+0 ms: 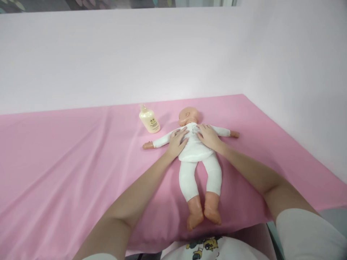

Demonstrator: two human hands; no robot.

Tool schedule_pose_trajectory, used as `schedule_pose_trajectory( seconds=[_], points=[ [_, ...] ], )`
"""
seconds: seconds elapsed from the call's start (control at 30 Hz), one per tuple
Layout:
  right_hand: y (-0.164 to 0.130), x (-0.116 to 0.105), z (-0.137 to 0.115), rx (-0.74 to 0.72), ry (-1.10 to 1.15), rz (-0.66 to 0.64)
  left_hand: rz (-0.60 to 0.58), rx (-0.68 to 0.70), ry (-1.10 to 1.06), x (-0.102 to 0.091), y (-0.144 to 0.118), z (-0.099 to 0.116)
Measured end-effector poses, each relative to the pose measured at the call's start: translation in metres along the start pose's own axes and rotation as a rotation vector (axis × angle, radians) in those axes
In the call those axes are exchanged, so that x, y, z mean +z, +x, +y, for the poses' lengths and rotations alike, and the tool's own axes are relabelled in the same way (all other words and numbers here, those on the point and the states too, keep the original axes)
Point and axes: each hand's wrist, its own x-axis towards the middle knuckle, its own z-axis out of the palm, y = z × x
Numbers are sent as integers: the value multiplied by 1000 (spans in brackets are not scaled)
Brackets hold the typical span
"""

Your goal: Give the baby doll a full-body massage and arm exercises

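A baby doll [193, 150] with a white cloth body lies face down, its head turned to the left and its arms spread out. My left hand [177, 141] rests flat on the left side of its upper back, fingers stretched out. On the right side of the upper back lies my right hand [208, 136], also flat with fingers extended. Between the two hands a strip of gathered white cloth shows. Neither hand grips anything. A pale yellow pump bottle [150, 121] stands beyond the doll's left-side arm, apart from both hands.
A pink cloth [67, 173] with soft folds covers the table under the doll. White walls [121, 57] rise behind and at the right. The table's front edge runs close to my body, just below the doll's feet.
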Motion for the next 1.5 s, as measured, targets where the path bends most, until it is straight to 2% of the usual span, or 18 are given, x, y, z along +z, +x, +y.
schedule_pose_trajectory(
  seconds=[0.17, 0.63, 1.5],
  points=[
    [0, 0, 0, 24, -35, -11, 4, -45, 8, 2, -1, -2],
    [2, 1, 5, 17, -14, -23, -4, -43, -16, 8, 1, -9],
    [6, 1, 15, 57, 125, -4, 33, -4, -14, 3, 3, -6]
  ],
)
